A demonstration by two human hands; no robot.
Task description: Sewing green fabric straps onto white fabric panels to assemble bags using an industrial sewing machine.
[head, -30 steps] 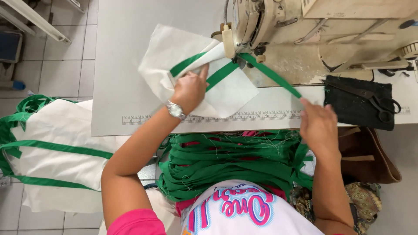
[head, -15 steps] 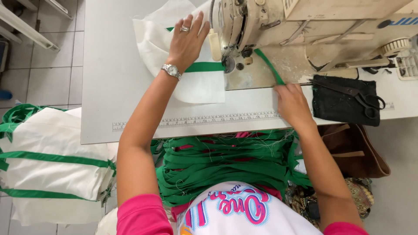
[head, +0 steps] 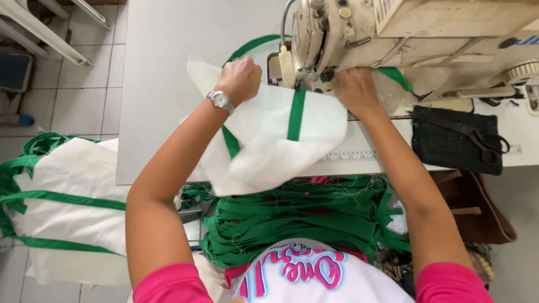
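Observation:
A white fabric bag piece (head: pixel 269 140) with a green strap (head: pixel 296 115) sewn down it lies on the grey sewing table (head: pixel 163 67), its top edge under the head of a cream sewing machine (head: pixel 348 33). My left hand (head: pixel 241 78), with a silver watch on the wrist, is closed on the bag's upper left edge. My right hand (head: pixel 353 90) presses the fabric flat just right of the needle area. A loop of green strap (head: pixel 252 45) curves behind the left hand.
A heap of green straps (head: pixel 297 219) fills my lap. Finished white bags with green straps (head: pixel 62 207) pile on the floor at left. Black scissors (head: pixel 477 137) rest on a black cloth (head: pixel 449 146) at right, above a brown bag (head: pixel 477 207).
The bag piece has been turned and pulled toward me, so the green strap now runs up to the needle. Both hands have moved in close to the machine head.

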